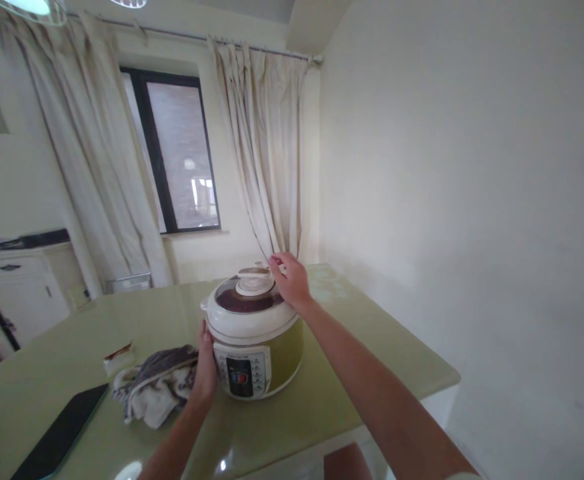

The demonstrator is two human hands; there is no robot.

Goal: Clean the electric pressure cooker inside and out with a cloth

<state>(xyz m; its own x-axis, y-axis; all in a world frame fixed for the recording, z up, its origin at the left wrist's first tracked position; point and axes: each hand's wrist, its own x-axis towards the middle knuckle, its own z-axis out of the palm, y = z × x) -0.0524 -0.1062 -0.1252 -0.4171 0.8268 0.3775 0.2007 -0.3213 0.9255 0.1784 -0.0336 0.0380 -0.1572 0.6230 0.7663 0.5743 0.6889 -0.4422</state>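
Observation:
An electric pressure cooker (287,350) with a white rim, a dark-topped lid (242,301) and a front control panel stands upright on the green-topped table. My left hand (206,363) lies along the cooker's left side, palm against it, fingers stretched upward. Over the right rear of the lid, my right hand (291,280) reaches beside the pale lid handle (255,283), its thumb and fingers drawn together near the top. Whether a small part is pinched between those fingertips is too small to tell. A crumpled grey and white cloth (159,383) lies just left of my left hand.
A dark flat slab (62,430) and a small white packet (119,359) lie on the table (362,363) to the left. A plain wall (452,200) rises along the right. Behind are curtains (267,133), a window (182,147) and a white cabinet (17,287).

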